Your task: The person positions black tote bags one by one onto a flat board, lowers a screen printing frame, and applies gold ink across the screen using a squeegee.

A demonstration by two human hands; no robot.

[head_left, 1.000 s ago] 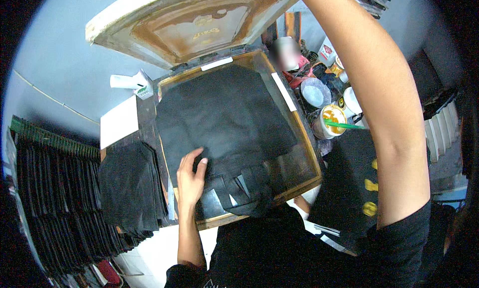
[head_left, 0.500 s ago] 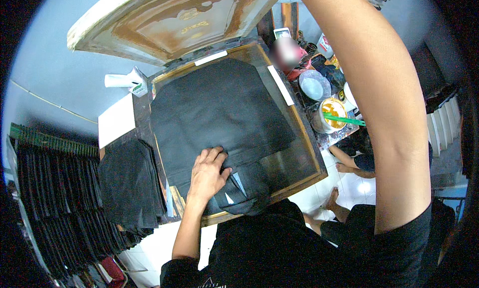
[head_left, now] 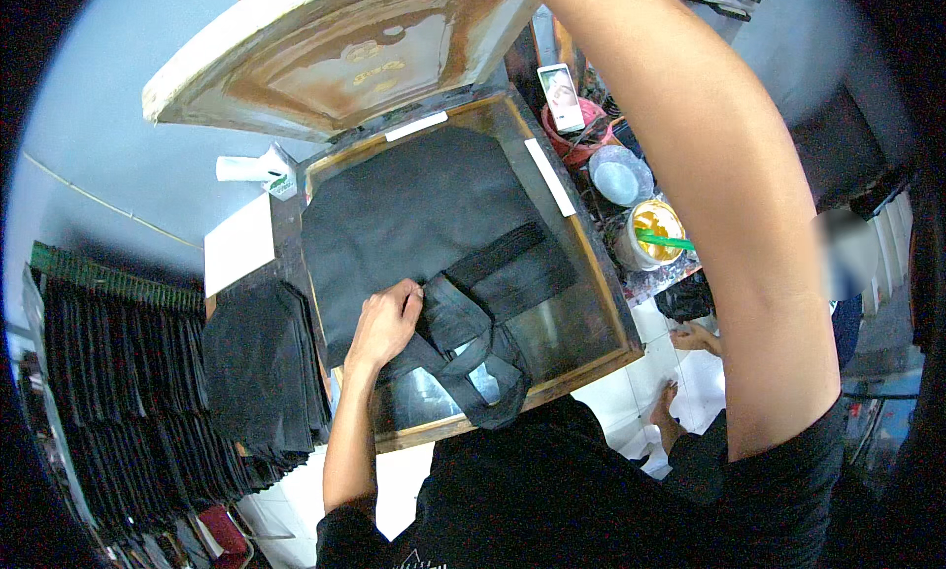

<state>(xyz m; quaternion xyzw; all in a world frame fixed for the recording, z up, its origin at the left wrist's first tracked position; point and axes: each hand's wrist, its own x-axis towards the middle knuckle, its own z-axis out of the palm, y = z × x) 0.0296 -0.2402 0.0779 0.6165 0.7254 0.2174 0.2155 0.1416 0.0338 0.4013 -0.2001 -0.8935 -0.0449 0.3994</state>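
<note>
A black fabric tote bag (head_left: 404,209) lies on a glass-topped, wood-edged board (head_left: 581,347). My left hand (head_left: 386,323) is closed in a pinch on the bag's near part, at the base of its handles. The bag's near edge is creased and partly lifted, and the looped handles (head_left: 483,372) lie in a tangle toward me. Above the far side of the board, a screen-printing frame (head_left: 335,62) stands tilted up, its mesh stained brown. My right arm (head_left: 729,165) reaches up along the right; its hand is beyond the upper edge of the view.
A stack of black bags (head_left: 258,362) sits left of the board, beside a white sheet (head_left: 239,246). On the right are an ink tub (head_left: 645,249) with a green stick, a clear bowl (head_left: 621,175) and a phone (head_left: 561,98). Many black bags hang on a rack (head_left: 118,372). Another person's bare feet (head_left: 665,406) show.
My left hand has gone from lying spread on the bag to pinching it. The bag's near edge and handles have been pulled up and folded, baring more glass.
</note>
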